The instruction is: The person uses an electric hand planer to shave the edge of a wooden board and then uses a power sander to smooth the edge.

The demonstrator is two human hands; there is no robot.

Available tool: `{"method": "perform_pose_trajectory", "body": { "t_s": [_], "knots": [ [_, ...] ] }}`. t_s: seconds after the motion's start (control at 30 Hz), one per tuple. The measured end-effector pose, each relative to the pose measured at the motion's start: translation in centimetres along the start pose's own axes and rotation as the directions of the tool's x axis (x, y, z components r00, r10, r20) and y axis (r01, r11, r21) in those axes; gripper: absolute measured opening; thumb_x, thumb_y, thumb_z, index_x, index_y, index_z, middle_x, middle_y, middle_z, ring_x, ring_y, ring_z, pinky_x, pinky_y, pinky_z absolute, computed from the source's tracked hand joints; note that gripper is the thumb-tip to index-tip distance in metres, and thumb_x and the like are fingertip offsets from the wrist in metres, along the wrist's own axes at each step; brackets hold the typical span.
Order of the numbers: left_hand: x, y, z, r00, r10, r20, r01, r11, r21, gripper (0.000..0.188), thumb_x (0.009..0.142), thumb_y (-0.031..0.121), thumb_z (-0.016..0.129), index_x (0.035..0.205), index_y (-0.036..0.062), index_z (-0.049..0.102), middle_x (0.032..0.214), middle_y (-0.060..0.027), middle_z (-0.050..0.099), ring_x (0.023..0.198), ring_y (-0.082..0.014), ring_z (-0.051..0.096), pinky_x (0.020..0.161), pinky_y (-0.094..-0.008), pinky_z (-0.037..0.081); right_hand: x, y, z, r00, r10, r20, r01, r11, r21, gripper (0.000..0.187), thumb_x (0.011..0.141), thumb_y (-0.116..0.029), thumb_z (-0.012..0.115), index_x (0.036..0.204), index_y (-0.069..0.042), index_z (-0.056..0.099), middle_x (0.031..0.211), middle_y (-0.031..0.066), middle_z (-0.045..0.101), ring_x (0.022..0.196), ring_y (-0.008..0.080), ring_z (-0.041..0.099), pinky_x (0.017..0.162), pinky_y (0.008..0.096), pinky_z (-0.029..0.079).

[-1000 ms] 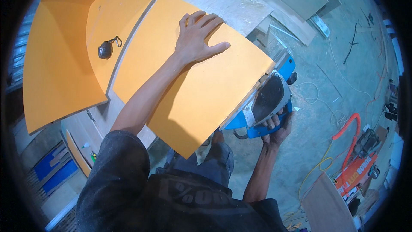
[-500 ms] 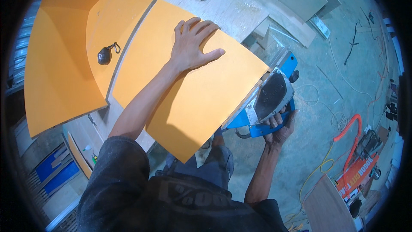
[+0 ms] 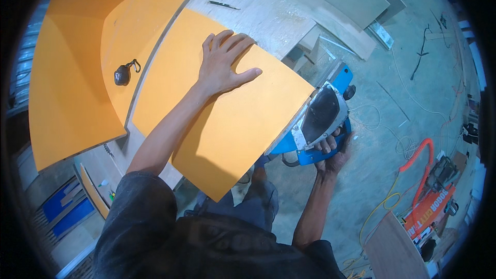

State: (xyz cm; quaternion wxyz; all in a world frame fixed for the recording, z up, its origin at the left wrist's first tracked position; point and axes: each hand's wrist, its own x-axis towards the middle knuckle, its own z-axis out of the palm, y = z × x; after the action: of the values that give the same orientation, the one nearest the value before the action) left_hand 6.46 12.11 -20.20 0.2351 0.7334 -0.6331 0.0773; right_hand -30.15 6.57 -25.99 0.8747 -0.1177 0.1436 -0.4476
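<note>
Gripping the blue planer (image 3: 320, 115) with the right hand (image 3: 335, 161), curling fingers (image 3: 324, 146) round its handle (image 3: 312, 157), against the orange panel (image 3: 243, 119); perhaps gouging its edge by tilting. Spreading fingers of the left hand (image 3: 221, 66) over that panel, overhanging the table (image 3: 271, 26); perhaps slipping from pressing too lightly.

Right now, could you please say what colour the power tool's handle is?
The handle is blue, clearest from the head.

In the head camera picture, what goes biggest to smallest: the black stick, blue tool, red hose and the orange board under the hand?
1. Orange board
2. Blue tool
3. Red hose
4. Black stick

That's just how they look; the hose is farther away.
</note>
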Motion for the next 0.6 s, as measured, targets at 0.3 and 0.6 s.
{"method": "perform_pose_trajectory", "body": {
  "t_s": [0.3,0.6],
  "knots": [
    [0.4,-0.3,0.3,1.0,0.012,-0.007,-0.012,1.0,-0.01,0.072,0.081,0.057,0.074,0.139,0.0172,0.062,0.144,-0.0052,0.057,0.138,-0.0323,0.04,0.117,-0.0512,0.024,-0.1,-0.1,0.0,1.0,-0.01,-0.013,0.01,1.0,0.011,0.057,0.109,-0.058,0.039,0.112,-0.005,0.059,0.068,0.0002,0.055,0.056,0.014,0.057,0.061,0.0342,0.052],
    [2.4,-0.4,1.2,1.0,0.026,-0.018,-0.026,1.0,0.008,0.072,0.082,0.059,0.073,0.139,0.0172,0.061,0.145,-0.0049,0.056,0.139,-0.0321,0.038,0.118,-0.0514,0.025,-0.1,-0.3,0.1,0.996,-0.002,-0.088,-0.003,0.999,-0.054,0.057,0.109,-0.058,0.038,0.114,-0.006,0.061,0.065,-0.0011,0.057,0.053,0.0109,0.056,0.059,0.032,0.053]
  ]
}}
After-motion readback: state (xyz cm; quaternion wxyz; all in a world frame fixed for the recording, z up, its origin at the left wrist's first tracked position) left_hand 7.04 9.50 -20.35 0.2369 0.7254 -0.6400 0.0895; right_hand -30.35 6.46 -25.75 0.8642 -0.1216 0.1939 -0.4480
